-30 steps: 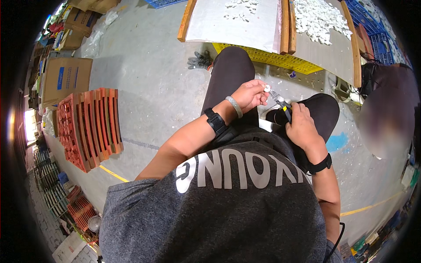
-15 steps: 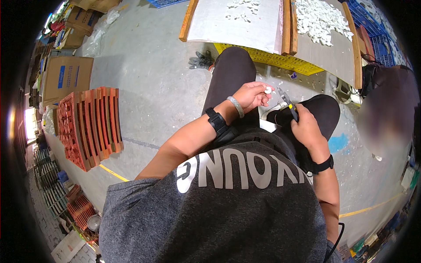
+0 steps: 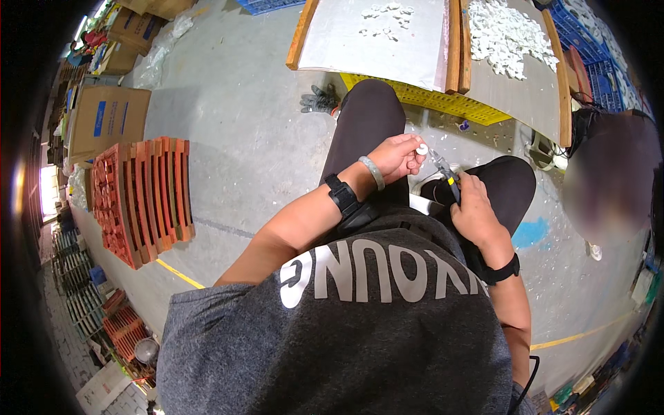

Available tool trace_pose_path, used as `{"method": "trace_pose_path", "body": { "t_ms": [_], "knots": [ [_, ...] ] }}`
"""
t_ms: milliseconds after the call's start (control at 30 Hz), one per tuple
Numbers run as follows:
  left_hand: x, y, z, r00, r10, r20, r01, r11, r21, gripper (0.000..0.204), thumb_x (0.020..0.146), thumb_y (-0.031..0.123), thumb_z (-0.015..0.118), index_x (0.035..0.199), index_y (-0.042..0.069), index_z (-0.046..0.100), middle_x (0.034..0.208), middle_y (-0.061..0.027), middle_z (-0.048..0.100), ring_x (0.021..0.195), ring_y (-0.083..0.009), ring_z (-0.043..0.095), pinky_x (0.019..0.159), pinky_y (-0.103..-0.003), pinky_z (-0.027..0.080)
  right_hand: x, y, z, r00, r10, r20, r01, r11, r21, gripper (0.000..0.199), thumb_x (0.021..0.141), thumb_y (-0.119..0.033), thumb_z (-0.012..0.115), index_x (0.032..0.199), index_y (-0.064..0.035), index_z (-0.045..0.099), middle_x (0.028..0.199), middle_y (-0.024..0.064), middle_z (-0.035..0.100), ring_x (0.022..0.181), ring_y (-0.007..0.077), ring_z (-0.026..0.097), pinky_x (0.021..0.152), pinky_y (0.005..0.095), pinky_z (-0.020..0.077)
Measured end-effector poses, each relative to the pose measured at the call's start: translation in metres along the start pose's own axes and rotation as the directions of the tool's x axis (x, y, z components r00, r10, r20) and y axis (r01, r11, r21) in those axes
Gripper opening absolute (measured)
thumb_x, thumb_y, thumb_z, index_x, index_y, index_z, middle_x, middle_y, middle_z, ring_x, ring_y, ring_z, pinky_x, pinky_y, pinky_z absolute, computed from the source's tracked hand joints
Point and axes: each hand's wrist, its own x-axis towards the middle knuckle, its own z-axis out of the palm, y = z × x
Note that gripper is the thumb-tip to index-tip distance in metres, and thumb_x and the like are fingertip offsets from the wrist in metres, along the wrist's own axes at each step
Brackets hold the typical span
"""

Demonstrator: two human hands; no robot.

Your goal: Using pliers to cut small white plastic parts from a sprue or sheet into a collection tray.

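Observation:
Between the thumb and fingers of my left hand point(image 3: 398, 158) I pinch a small white rounded part point(image 3: 422, 149), held above my knees. My right hand point(image 3: 476, 209) is wrapped round a pair of cutting pliers point(image 3: 446, 173) with black and yellow handles. Their metal jaws point up and left, close beside the white part; whether they touch it I cannot tell. In front of me, a white sheet on the wood-edged worktop point(image 3: 373, 55) carries a few small white pieces point(image 3: 387, 19). A large heap of similar white pieces point(image 3: 505, 34) lies on the section to its right.
A yellow crate point(image 3: 443, 107) stands under the worktop. On the floor lies a dark glove point(image 3: 319, 99). Red pallets point(image 3: 142, 200) and cardboard boxes point(image 3: 107, 121) stand at the left. A blurred person point(image 3: 612, 180) sits at the right, near blue crates point(image 3: 602, 79).
The pliers have come nearer the white part, my right hand shifting a little left. My left fingers have curled in more around the part.

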Motion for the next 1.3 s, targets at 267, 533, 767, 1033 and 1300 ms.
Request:
{"method": "trace_pose_path", "body": {
  "t_ms": [267, 533, 767, 1033, 1300],
  "knots": [
    [0.003, -0.005, -0.006, 1.000, 0.016, -0.012, -0.016, 0.999, 0.045, 0.019, 0.098, 0.020, 0.044, 0.090, 0.006, 0.051, 0.071, -0.0035, 0.052, 0.056, -0.0088, 0.044, 0.055, -0.023, 0.042, 0.004, -0.014, -0.001, 0.996, -0.022, -0.091, 0.008, 0.987, -0.159, 0.052, 0.069, 0.000, 0.058, 0.119, 0.0028, 0.046, 0.105, 0.0196, 0.050, 0.101, 0.0365, 0.048, 0.087, 0.0436, 0.0426],
    [0.000, -0.003, -0.005, 1.000, -0.011, 0.029, 0.013, 0.997, -0.077, 0.013, 0.096, 0.011, 0.046, 0.099, 0.002, 0.055, 0.072, -0.0029, 0.051, 0.059, -0.0098, 0.044, 0.056, -0.023, 0.040, 0.004, -0.010, -0.008, 0.989, -0.079, -0.122, 0.044, 0.964, -0.262, 0.049, 0.066, 0.000, 0.062, 0.114, 0.0011, 0.050, 0.100, 0.0159, 0.051, 0.098, 0.0335, 0.050, 0.081, 0.0429, 0.0439],
    [-0.002, -0.002, 0.000, 0.998, 0.024, 0.065, -0.022, 0.999, -0.029, 0.014, 0.096, 0.011, 0.046, 0.100, 0.001, 0.054, 0.076, -0.0046, 0.052, 0.063, -0.0110, 0.044, 0.061, -0.024, 0.043, -0.001, -0.012, -0.009, 0.988, -0.056, -0.146, 0.006, 0.947, -0.323, 0.052, 0.067, -0.001, 0.061, 0.117, 0.0012, 0.049, 0.102, 0.0156, 0.051, 0.099, 0.0328, 0.049, 0.080, 0.0441, 0.0434],
    [0.000, -0.004, -0.004, 0.998, 0.037, 0.045, -0.036, 0.999, -0.031, 0.013, 0.096, 0.011, 0.046, 0.101, 0.002, 0.053, 0.080, -0.0058, 0.054, 0.067, -0.0115, 0.045, 0.063, -0.025, 0.044, 0.001, -0.014, -0.008, 0.988, -0.050, -0.145, 0.003, 0.952, -0.307, 0.049, 0.069, -0.003, 0.059, 0.116, 0.0014, 0.049, 0.102, 0.0161, 0.051, 0.099, 0.0332, 0.049, 0.079, 0.0455, 0.0437],
    [0.003, -0.007, -0.007, 0.997, 0.070, 0.033, -0.071, 0.997, 0.035, 0.011, 0.095, 0.008, 0.047, 0.099, 0.002, 0.055, 0.078, -0.0050, 0.053, 0.065, -0.0109, 0.046, 0.062, -0.026, 0.044, 0.004, -0.007, -0.006, 0.980, -0.095, -0.173, 0.035, 0.946, -0.323, 0.036, 0.070, -0.002, 0.058, 0.105, -0.0005, 0.052, 0.096, 0.0162, 0.054, 0.091, 0.0345, 0.054, 0.073, 0.0464, 0.0472]
  ]
}}
